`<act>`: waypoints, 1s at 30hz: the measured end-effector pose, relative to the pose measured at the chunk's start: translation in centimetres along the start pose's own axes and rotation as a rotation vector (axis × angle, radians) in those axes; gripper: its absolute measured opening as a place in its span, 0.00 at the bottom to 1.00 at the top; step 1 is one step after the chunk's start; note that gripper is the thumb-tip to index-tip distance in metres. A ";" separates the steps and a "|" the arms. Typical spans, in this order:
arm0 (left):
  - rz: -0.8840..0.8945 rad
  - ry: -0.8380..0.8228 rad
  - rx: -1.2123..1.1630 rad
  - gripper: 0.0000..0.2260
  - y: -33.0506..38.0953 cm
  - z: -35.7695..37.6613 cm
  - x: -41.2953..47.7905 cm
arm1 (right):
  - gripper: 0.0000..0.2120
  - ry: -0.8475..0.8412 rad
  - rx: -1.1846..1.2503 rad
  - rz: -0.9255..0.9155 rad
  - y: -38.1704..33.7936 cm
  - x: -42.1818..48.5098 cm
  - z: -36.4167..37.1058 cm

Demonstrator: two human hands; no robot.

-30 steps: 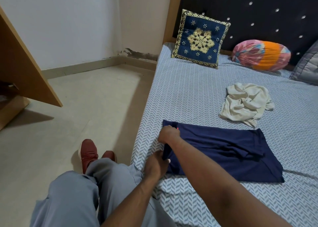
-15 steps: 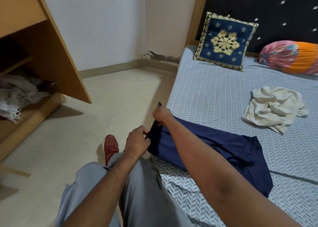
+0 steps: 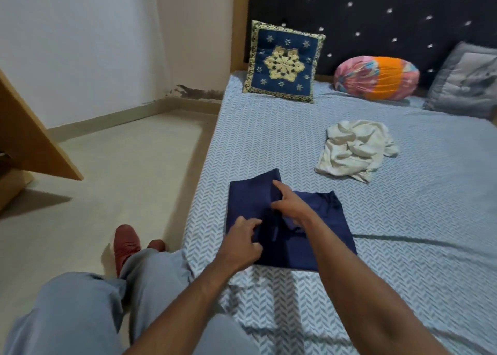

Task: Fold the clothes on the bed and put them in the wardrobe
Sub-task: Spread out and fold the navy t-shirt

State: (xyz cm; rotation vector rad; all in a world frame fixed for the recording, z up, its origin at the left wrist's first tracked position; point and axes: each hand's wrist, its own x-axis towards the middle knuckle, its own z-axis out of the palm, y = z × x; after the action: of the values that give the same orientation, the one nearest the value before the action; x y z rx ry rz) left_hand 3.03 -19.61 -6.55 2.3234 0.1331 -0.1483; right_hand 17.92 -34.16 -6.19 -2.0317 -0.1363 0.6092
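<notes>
The right hand (image 3: 291, 206) presses flat on the navy garment (image 3: 330, 228). The left hand (image 3: 243, 243), fingers curled, hides any grip. The wardrobe (image 3: 27, 139) at nine o'clock is cut off.

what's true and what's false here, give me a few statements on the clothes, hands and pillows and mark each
1. The dark navy blue cloth garment lies on the chevron-patterned blue bed sheet. True.
2. The crumpled cream cloth garment is folded flat. False: it lies in a loose heap.
3. The left hand and right hand both touch the navy garment. True.
4. The orange and pink bolster lies on the floor. False: it rests on the bed by the dark studded headboard.
5. The navy-and-gold square cushion stands propped at the head of the bed. True.
</notes>
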 end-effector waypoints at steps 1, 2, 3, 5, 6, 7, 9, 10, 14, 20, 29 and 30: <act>0.011 0.005 0.079 0.32 0.1 0.8 0.2 | 0.42 0.032 0.073 0.033 1.2 -0.3 -1.7; 0.019 0.004 0.164 0.34 -0.4 1.5 0.2 | 0.41 0.051 0.148 0.074 2.2 -0.3 -2.9; 0.027 -0.014 0.249 0.36 -0.7 2.1 0.4 | 0.40 0.063 0.210 0.118 3.1 -0.7 -4.5; 0.038 -0.061 0.391 0.38 -1.7 3.0 0.3 | 0.37 0.078 0.283 0.193 4.5 -1.3 -6.7; 0.041 -0.093 0.439 0.38 -2.2 3.4 0.4 | 0.36 0.092 0.303 0.220 5.0 -1.7 -7.7; 0.046 -0.133 0.467 0.38 -2.5 3.9 0.5 | 0.35 0.109 0.322 0.241 5.6 -2.1 -8.8; 0.070 -0.183 0.469 0.38 -2.8 4.8 0.8 | 0.34 0.133 0.363 0.271 6.9 -2.6 -10.5; 0.081 -0.195 0.447 0.37 -2.7 5.1 0.9 | 0.34 0.134 0.370 0.287 7.5 -2.8 -11.1; 0.090 -0.219 0.342 0.32 -2.0 6.3 1.3 | 0.33 0.152 0.339 0.335 8.8 -3.6 -12.8; 0.092 -0.196 0.325 0.27 -1.5 7.1 1.3 | 0.35 0.188 0.276 0.318 10.4 -3.8 -13.8; -0.143 -0.045 -0.104 0.24 -1.5 7.3 3.6 | 0.48 0.216 -0.071 0.310 12.9 -7.4 -14.2; -0.148 -0.051 -0.111 0.26 -1.6 7.4 4.0 | 0.48 0.209 -0.052 0.302 13.5 -7.5 -14.4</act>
State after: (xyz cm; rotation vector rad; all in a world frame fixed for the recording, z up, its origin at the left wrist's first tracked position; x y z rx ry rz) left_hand 6.28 -23.73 -13.37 2.1970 0.2812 -0.2682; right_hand 16.18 -54.97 -9.05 -2.1708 0.2860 0.5772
